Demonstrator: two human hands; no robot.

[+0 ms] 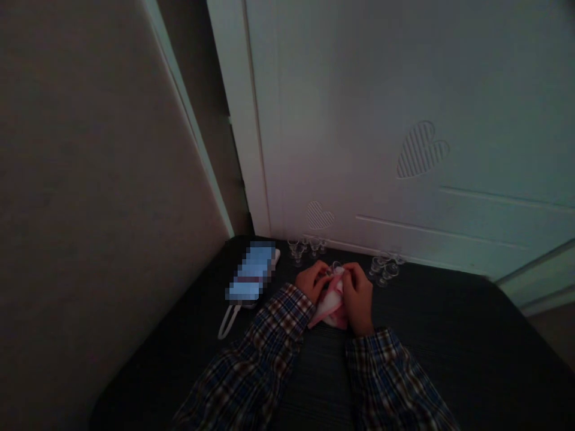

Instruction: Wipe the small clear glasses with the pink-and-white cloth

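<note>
**dimlight_op:** I'm watching the head view right now and both hands are working a pink-and-white cloth (331, 304) around a small clear glass (338, 270). It's sitting at the middle of the dark tabletop (449, 335), just short of the white cabinet door (381, 120). The left hand (313, 281) is curling its fingers over the top of the bundle from about 10 o'clock, and the right hand (358, 299) is closing around the cloth from 3 o'clock, so both are gripping it. It's too dark for me to tell how much of the glass is actually wrapped.

**stemware_sam:** Looks like wiping to me. What's around it?

**dimlight_op:** There's a cluster of tiny stemmed glasses (308, 246) at 12 o'clock of the hands, just beside them, and a second group of glasses (385, 268) is standing at 2 o'clock, near the right knuckles. A phone with a lit screen (253, 272) is lying at 9 o'clock, with a white cable loop (228, 320) trailing from it toward 8.

**stemware_sam:** Then I'd say you want one hand pinching the stem through the cloth while the other is turning the bowl gently. Thin stems probably snap if they're twisted hard.

**dimlight_op:** Agreed, and I'm thinking elbows in, since those plaid sleeves (269, 353) are sitting close enough to sweep the neighbours over.
</note>
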